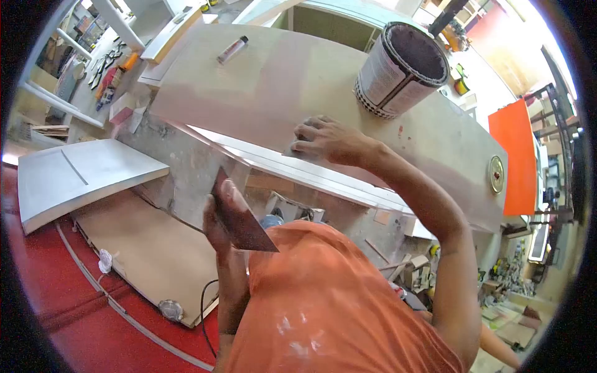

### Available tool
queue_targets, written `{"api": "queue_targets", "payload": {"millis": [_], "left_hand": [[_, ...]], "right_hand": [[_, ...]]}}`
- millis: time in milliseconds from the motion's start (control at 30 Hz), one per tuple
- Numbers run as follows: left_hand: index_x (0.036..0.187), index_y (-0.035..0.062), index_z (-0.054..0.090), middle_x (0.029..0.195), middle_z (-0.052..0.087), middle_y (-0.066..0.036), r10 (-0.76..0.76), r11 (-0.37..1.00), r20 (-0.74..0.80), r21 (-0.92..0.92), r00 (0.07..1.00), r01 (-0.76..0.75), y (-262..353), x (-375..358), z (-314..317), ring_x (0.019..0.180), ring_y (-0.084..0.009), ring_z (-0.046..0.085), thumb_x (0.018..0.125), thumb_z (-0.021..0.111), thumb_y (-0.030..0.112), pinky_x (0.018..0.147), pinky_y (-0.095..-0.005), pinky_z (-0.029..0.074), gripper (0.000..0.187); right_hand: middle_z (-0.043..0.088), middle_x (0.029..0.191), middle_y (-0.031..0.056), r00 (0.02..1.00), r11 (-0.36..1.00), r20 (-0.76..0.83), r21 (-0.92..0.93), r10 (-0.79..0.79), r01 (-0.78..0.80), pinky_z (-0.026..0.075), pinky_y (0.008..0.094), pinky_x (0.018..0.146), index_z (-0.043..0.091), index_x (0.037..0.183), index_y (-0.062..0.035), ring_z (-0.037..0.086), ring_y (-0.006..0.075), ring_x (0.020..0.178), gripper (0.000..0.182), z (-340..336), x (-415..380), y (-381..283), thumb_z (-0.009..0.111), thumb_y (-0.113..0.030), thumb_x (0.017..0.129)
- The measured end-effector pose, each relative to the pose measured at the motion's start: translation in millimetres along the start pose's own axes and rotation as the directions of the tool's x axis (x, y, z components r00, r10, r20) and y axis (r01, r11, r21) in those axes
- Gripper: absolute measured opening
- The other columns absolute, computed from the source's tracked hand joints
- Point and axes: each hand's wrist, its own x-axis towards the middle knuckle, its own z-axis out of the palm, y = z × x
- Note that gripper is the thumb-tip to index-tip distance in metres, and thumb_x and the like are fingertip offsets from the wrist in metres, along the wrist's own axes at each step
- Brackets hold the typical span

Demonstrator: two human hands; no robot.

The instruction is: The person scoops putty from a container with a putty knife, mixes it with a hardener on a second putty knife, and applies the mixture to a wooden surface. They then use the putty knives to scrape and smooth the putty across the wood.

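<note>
My left hand (219, 217) grips a flat, dark reddish-brown piece (249, 225) that looks like a sheet of sandpaper, with my thumb pressed on its face. It is held in front of my orange shirt, apart from the board. My right hand (333, 142) lies at the near edge of a long, dusty board (249, 93). Its fingers are curled down on the surface, and what may be under them is hidden. Beyond this hand, a large open can (388, 84) with dark smears inside stands upright on the board. A small tube (233, 50) lies at the far left of the board.
A round metal lid (495, 174) rests at the board's right end. To my left, a white panel (93, 174) and a brown board (143, 248) lie over a red surface (56, 280). An orange panel (515, 158) stands at right. Scraps (420, 273) litter the floor.
</note>
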Motion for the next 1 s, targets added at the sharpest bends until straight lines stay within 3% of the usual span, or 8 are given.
{"api": "queue_targets", "payload": {"millis": [33,133,167,200,400,500,933,1000], "left_hand": [[0.111,0.0053,0.063,0.089,0.067,-0.014,0.308,0.776,0.001,0.578,0.951,-0.252,-3.0,5.5,-5.0,0.08,-0.0203,0.062,0.095,0.056,0.04,0.075,-0.0306,0.05,0.039],[0.121,0.0069,0.059,0.097,0.067,-0.014,-0.15,0.988,0.044,-0.028,0.988,0.152,-30.1,20.1,-37.8,0.089,-0.024,0.062,0.094,0.054,0.044,0.08,-0.0326,0.048,0.046],[0.124,0.0043,0.057,0.103,0.067,-0.015,-0.306,0.888,0.108,-0.326,0.946,0.324,-33.6,18.4,-37.1,0.094,-0.0247,0.063,0.096,0.052,0.041,0.084,-0.0331,0.048,0.047],[0.126,-0.0031,0.054,0.115,0.063,-0.017,-0.123,0.61,0.458,-0.665,0.881,0.431,-18.0,9.2,-19.3,0.104,-0.0245,0.062,0.099,0.047,0.03,0.092,-0.0337,0.048,0.043],[0.132,-0.0089,0.045,0.129,0.055,-0.02,0.008,0.581,0.73,-0.56,0.684,0.591,-35.1,15.6,5.3,0.119,-0.0257,0.054,0.1,0.042,0.02,0.104,-0.036,0.042,0.043],[0.125,-0.0007,0.052,0.12,0.06,-0.014,-0.288,0.777,0.443,-0.409,0.849,0.478,-44.3,19.9,11.7,0.108,-0.025,0.059,0.098,0.043,0.031,0.095,-0.0366,0.046,0.043],[0.129,-0.0044,0.05,0.124,0.059,-0.015,-0.255,0.731,0.726,-0.288,0.639,0.618,-52.0,19.3,64.6,0.11,-0.0229,0.059,0.098,0.045,0.024,0.099,-0.0359,0.046,0.042],[0.122,-0.0001,0.055,0.117,0.062,-0.013,-0.166,0.74,0.816,-0.269,0.554,0.616,-56.3,13.9,75.6,0.107,-0.024,0.059,0.097,0.046,0.03,0.095,-0.0376,0.048,0.04]], "right_hand": [[0.052,0.117,0.0089,0.999,0.999,-0.014,-0.007,-0.037,0.037,0.043,0.0424,0.098,0.053,0.117,-0.0185,0.049,0.0295,0.116,0.042,1.7,-4.4,0.7,0.065,-0.014,0.077],[0.048,0.128,0.0083,0.996,0.993,0.087,0.115,-0.02,0.01,0.039,0.0442,0.105,0.053,0.122,-0.02,0.045,0.0308,0.122,0.051,-10.6,-38.0,-3.9,0.065,-0.006,0.074],[0.048,0.128,0.0083,0.995,0.993,0.095,0.121,-0.017,0.005,0.039,0.0442,0.105,0.053,0.122,-0.02,0.045,0.0308,0.122,0.051,-15.2,-49.5,-5.1,0.065,-0.006,0.074],[0.047,0.128,0.0081,0.992,0.992,0.126,0.128,-0.018,0.001,0.039,0.0446,0.105,0.054,0.121,-0.0204,0.044,0.0309,0.122,0.052,-19.5,-60.9,-5.8,0.067,-0.009,0.073],[0.045,0.129,0.0077,0.963,0.976,0.246,0.158,0.105,-0.147,0.037,0.0452,0.107,0.056,0.12,-0.0239,0.041,0.03,0.124,0.052,-36.6,-135.8,-10.4,0.069,-0.012,0.071],[0.044,0.129,0.0079,0.942,0.967,0.29,0.138,0.168,-0.215,0.036,0.0444,0.109,0.056,0.122,-0.0231,0.04,0.0298,0.125,0.055,-42.7,-174.2,-10.6,0.07,-0.011,0.07],[0.051,0.126,0.0063,0.871,0.916,0.388,0.135,0.303,-0.378,0.04,0.0404,0.105,0.06,0.117,-0.023,0.046,0.0274,0.122,0.047,-85.8,-260.9,-18.7,0.065,-0.006,0.074],[0.055,0.12,0.0048,0.679,0.858,0.637,0.053,0.365,-0.511,0.042,0.0398,0.101,0.061,0.117,-0.0214,0.051,0.0256,0.117,0.048,-101.9,-257.3,-22.1,0.061,-0.002,0.073]]}}
